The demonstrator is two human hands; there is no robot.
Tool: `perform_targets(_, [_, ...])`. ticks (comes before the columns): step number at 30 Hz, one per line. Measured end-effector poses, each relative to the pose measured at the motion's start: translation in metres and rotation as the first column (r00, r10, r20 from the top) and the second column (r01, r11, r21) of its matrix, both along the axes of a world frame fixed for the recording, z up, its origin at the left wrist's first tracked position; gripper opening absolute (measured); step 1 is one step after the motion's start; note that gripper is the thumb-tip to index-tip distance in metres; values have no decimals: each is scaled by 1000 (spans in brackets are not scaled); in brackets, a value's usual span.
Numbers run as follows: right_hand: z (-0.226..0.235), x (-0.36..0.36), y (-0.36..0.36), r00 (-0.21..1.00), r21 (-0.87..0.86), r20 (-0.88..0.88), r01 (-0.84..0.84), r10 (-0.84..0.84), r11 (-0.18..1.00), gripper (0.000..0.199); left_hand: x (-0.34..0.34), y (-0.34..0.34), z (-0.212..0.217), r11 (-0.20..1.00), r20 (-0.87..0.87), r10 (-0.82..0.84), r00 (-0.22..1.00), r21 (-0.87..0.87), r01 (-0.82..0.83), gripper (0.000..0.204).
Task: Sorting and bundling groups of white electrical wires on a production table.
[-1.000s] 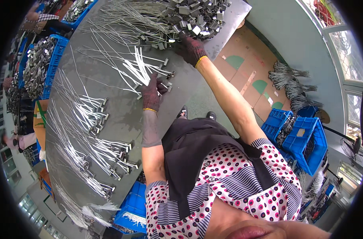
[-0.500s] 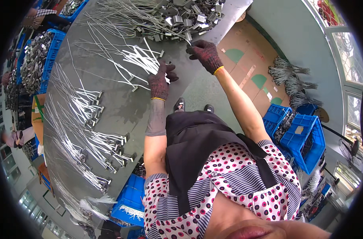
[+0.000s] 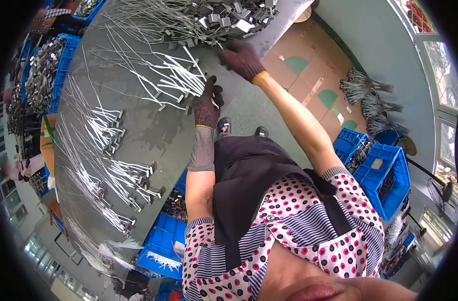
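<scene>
My left hand (image 3: 207, 104), in a dark knitted glove, is closed at the near ends of a bunch of white-sleeved wires (image 3: 181, 83) with small connector ends. The wires fan out toward the far left over the grey table (image 3: 153, 133). My right hand (image 3: 240, 61), gloved alike, hovers at the near edge of a heap of dark, block-shaped parts with wires (image 3: 224, 22). Motion smears its fingers, so whether it grips anything does not show.
More white-sleeved wire bunches (image 3: 101, 128) lie in rows on the table's left. Blue crates stand past the left edge (image 3: 63, 70), below the table (image 3: 163, 238) and at right (image 3: 382, 175). Wire bundles (image 3: 369, 95) rest by the wall. A person's sleeve shows far left.
My right hand has moved left and a little nearer, along the heap's edge. My left hand has shifted slightly right, its fingers drawn closer together at the wire ends.
</scene>
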State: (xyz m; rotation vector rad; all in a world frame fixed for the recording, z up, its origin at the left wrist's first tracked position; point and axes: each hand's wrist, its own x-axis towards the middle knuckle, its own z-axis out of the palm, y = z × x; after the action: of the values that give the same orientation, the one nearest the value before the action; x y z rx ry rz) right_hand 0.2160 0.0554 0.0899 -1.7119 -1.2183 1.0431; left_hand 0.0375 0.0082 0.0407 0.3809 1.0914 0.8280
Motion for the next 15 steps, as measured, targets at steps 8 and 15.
perform_targets(8, [-18,65,-113,966,-90,241,-68,88,994,30,12,-17,-32,999,451,13,893,27,-28,28])
perform_targets(15, [-33,18,-10,876,119,482,-47,-16,992,27,28,-26,-21,989,128,-112,985,113,97,37])
